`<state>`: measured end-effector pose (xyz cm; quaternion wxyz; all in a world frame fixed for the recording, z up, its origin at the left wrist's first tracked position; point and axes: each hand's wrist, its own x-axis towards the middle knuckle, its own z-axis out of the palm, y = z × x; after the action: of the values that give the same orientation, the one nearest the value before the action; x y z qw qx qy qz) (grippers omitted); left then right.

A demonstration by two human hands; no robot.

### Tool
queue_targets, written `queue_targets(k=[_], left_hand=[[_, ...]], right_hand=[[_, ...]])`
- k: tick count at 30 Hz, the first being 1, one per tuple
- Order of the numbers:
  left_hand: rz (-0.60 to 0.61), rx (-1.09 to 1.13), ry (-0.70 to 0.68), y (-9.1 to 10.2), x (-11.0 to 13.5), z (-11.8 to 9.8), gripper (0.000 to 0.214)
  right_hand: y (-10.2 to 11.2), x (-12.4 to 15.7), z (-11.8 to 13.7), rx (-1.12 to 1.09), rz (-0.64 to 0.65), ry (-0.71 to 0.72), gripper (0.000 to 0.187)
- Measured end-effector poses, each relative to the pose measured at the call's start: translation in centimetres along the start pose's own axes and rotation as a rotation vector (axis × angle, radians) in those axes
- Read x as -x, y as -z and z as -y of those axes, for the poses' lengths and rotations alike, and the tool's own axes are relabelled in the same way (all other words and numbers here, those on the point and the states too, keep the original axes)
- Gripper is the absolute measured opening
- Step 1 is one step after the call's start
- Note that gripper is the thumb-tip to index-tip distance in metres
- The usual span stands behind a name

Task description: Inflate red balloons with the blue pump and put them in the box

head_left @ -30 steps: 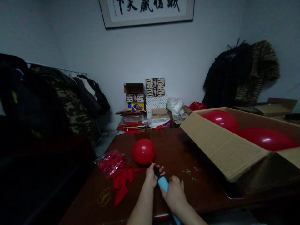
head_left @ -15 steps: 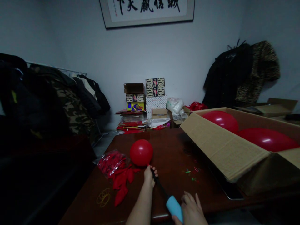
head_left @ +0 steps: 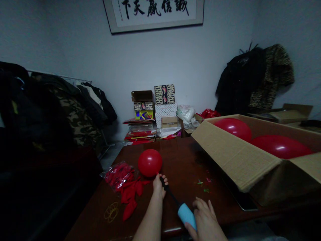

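A round red balloon (head_left: 149, 162), partly inflated, stands just beyond my left hand (head_left: 159, 184). That hand is closed around the balloon's neck and the black nozzle end of a hand balloon pump (head_left: 186, 215). The pump slants down toward me, its light blue barrel nearest. My right hand (head_left: 204, 216) grips the blue barrel from the right, thumb on its near side and the other fingers fairly straight. Left of the balloon lie loose uninflated red balloons (head_left: 129, 195) and a clear bag of red balloons (head_left: 119, 174). The mouth of the balloon is hidden by my fingers.
An open cardboard box (head_left: 238, 154) holding big red balloons stands at the table's right, with a dark flat device (head_left: 240, 195) beside its base. Yellow rings (head_left: 111, 212) lie front left, and small coloured bits (head_left: 200, 183) lie right of centre. Stacked boxes (head_left: 164, 107) are behind the table.
The view has shifted slightly. The blue barrel and my right hand sit a little closer to my left hand. The balloon looks about the same size.
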<state>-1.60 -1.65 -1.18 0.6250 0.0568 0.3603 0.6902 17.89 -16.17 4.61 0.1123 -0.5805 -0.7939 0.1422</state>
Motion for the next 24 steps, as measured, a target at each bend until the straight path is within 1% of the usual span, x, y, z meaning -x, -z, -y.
queue_targets(k=[4,8,11,14,17,20,22,24], left_hand=[[-0.003,-0.004,-0.012,-0.1,0.6,0.0,0.016],[-0.006,0.000,-0.016,0.0,0.8,0.4,0.017],[0.009,-0.014,0.006,0.4,0.7,0.7,0.018],[0.007,-0.055,0.022,1.1,0.5,0.8,0.018],[-0.009,-0.115,0.013,2.0,0.0,0.9,0.019],[-0.045,-0.127,-0.008,2.7,-0.4,1.0,0.022],[-0.048,-0.104,-0.025,2.9,-0.7,0.9,0.021],[-0.037,-0.093,-0.030,3.0,-0.9,0.9,0.020]], right_hand=[[-0.4,-1.8,1.6,0.018,-0.069,-0.033,0.044],[-1.1,-4.2,2.7,0.039,-0.090,-0.037,0.044],[-1.7,-5.8,3.5,0.055,-0.096,-0.053,0.045],[-2.6,-6.7,4.1,0.062,-0.096,-0.056,0.046],[-3.5,-6.4,4.5,0.064,-0.072,-0.055,0.046],[-3.7,-5.2,4.3,0.091,-0.023,-0.062,0.049],[-3.6,-4.0,3.5,0.110,0.011,-0.052,0.050],[-3.6,-2.6,2.0,0.111,0.045,-0.026,0.051]])
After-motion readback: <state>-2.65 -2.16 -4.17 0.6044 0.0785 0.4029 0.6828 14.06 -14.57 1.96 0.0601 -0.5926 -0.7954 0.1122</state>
